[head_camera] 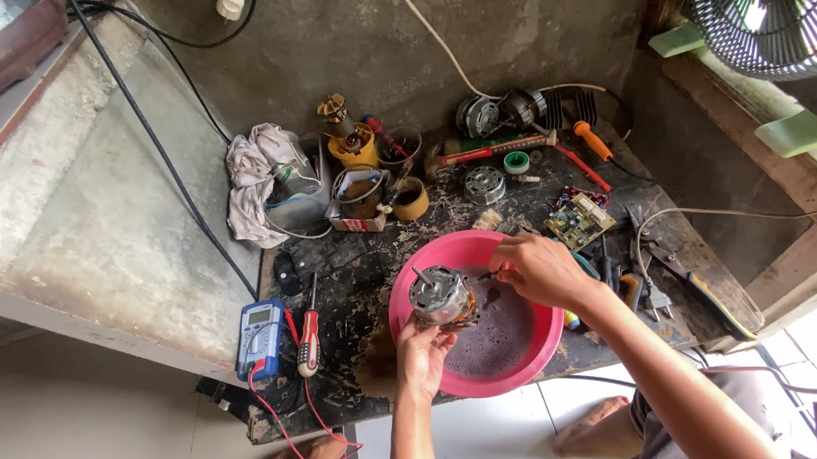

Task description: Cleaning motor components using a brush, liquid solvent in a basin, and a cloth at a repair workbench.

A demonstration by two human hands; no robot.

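A small repair workshop, tucked in a bare concrete corner. The scarred wooden bench (349, 264) is strewn with motor parts (484, 184), a circuit board (580, 219), pliers (675, 262) and tape rolls (411, 199). Near left lie a blue multimeter (260, 337) and a red screwdriver (309, 342). A fan grille (777, 30) hangs far right, cables trail down the wall, a rag (257, 181) sits far left.

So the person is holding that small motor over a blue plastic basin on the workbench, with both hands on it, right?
Not quite: the head view shows the basin is pink, not blue. The rest holds: left hand and right hand hold the small motor over it.
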